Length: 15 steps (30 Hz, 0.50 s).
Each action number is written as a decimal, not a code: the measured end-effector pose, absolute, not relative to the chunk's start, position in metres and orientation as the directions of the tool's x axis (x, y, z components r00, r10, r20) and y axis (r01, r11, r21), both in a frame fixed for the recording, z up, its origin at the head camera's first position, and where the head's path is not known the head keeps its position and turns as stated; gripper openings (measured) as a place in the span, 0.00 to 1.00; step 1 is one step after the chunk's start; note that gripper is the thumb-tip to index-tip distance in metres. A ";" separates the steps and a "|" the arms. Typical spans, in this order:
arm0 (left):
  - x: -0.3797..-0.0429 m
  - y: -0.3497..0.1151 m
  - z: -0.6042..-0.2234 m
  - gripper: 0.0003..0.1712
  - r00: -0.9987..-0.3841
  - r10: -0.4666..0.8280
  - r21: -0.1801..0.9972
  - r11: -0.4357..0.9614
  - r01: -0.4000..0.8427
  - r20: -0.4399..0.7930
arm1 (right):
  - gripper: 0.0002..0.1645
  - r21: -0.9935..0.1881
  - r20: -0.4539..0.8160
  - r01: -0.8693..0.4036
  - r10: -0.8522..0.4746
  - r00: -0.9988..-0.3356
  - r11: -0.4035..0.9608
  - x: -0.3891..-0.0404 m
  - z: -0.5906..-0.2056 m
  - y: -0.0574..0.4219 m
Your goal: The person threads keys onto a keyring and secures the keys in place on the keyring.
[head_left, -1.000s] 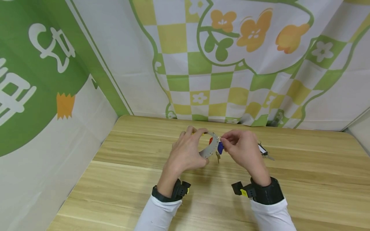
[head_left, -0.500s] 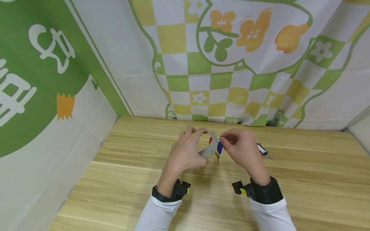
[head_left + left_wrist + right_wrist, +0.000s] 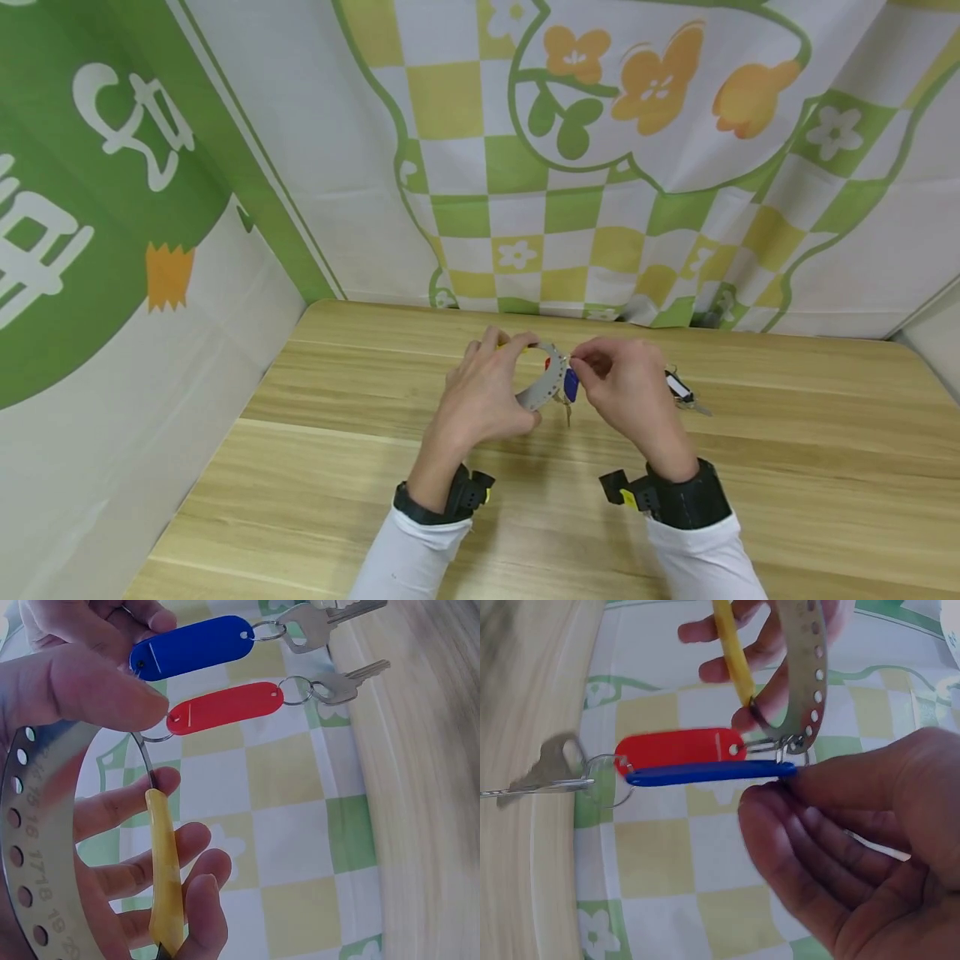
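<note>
My left hand (image 3: 480, 396) grips a large metal key ring (image 3: 546, 387) with numbered holes and a yellow handle (image 3: 165, 870). A red key tag (image 3: 225, 709) hangs from its edge by a small metal link, with a key (image 3: 341, 686) on its far end. My right hand (image 3: 628, 383) pinches the end of a blue key tag (image 3: 712, 773) beside the ring's edge; this tag bears a key (image 3: 304, 628) too. The fingertips hide whether its link passes through a hole. Under the right fingers a thin pale strip (image 3: 877, 846) shows, its kind unclear.
On the wooden table (image 3: 337, 483), to the right of the right hand, lies a black key tag (image 3: 678, 387) with a white label and a key. A patterned curtain (image 3: 517, 208) stands behind the table's far edge.
Both hands stay almost in place, the right shifting very slightly left. The blue tag and the keys below the ring have swung and turned a little.
</note>
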State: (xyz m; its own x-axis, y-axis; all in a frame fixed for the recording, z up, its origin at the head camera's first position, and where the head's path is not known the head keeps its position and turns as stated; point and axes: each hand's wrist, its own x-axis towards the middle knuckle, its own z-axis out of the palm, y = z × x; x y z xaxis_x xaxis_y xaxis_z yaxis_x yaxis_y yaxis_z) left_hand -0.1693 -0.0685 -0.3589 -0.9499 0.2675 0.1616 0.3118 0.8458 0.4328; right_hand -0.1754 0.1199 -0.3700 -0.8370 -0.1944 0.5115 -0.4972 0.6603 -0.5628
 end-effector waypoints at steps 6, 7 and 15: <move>-0.169 -0.069 -0.359 0.48 -0.954 0.253 0.438 0.848 0.298 0.160 | 0.05 -0.646 0.448 -0.440 -0.158 -0.880 0.623 -0.176 -0.370 0.119; -0.169 -0.069 -0.359 0.48 -0.954 0.252 0.439 0.848 0.297 0.161 | 0.05 -0.676 0.419 -0.414 -0.144 -0.896 0.609 -0.176 -0.370 0.118; -0.169 -0.069 -0.358 0.48 -0.953 0.253 0.439 0.847 0.302 0.167 | 0.05 -0.628 0.498 -0.465 -0.137 -0.856 0.624 -0.176 -0.371 0.117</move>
State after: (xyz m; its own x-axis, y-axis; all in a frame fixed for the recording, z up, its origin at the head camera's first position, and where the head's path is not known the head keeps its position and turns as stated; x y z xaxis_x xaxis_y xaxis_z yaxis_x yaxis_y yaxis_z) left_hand -0.1693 -0.0687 -0.3583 -0.9530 0.2531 0.1666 0.3015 0.8465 0.4387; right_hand -0.1761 0.1165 -0.3711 -0.8563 -0.1370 0.4980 -0.4651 0.6238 -0.6281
